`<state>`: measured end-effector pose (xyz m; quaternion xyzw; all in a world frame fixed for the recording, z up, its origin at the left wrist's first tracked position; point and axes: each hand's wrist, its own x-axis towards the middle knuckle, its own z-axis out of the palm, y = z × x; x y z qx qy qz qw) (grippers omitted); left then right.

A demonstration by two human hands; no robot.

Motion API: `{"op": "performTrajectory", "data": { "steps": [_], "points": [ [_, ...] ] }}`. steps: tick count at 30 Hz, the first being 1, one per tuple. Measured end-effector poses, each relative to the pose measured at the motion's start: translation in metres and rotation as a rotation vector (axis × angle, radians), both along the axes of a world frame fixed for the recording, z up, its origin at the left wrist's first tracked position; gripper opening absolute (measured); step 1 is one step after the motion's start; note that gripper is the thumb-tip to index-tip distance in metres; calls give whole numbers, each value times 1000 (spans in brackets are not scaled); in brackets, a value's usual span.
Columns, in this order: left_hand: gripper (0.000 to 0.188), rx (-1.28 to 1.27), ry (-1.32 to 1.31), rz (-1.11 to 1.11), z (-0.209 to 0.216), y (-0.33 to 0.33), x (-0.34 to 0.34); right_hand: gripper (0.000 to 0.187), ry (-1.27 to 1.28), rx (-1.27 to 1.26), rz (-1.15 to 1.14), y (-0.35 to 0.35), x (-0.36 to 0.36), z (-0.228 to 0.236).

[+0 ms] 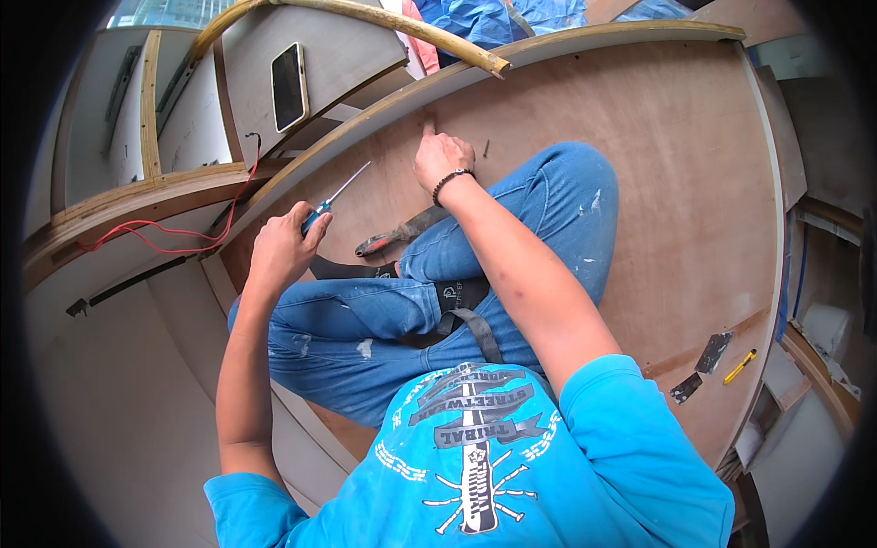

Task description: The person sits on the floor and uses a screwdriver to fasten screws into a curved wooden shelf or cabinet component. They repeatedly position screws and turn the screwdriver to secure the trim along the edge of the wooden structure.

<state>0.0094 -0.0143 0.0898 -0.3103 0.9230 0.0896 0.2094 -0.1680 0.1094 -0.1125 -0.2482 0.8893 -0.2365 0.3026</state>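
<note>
My left hand is closed around the blue handle of a screwdriver, whose thin metal shaft points up and to the right, clear of the wood. Farther right, my right hand stretches its index finger to the brown wooden panel, close to its raised far edge. The other fingers are partly curled, and I see nothing held in them. A small screw-like piece lies just right of that hand. Between my hands, by my bent leg, rests a tool with a black and red handle; my leg partly covers its dark blade.
A phone lies on a board beyond the raised edge, below a curved wooden stick. Red wires hang at the left over a timber frame. A yellow utility knife and dark patches are at the right.
</note>
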Motion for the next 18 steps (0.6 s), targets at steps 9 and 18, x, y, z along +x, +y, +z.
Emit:
{"op": "performTrajectory", "data": {
  "steps": [9,18],
  "points": [
    [36,212,325,204,-48,-1,61,29,275,33,81,39,-30,2],
    [39,247,489,121,-62,-21,75,30,222,9,123,37,-34,-13]
  ]
}}
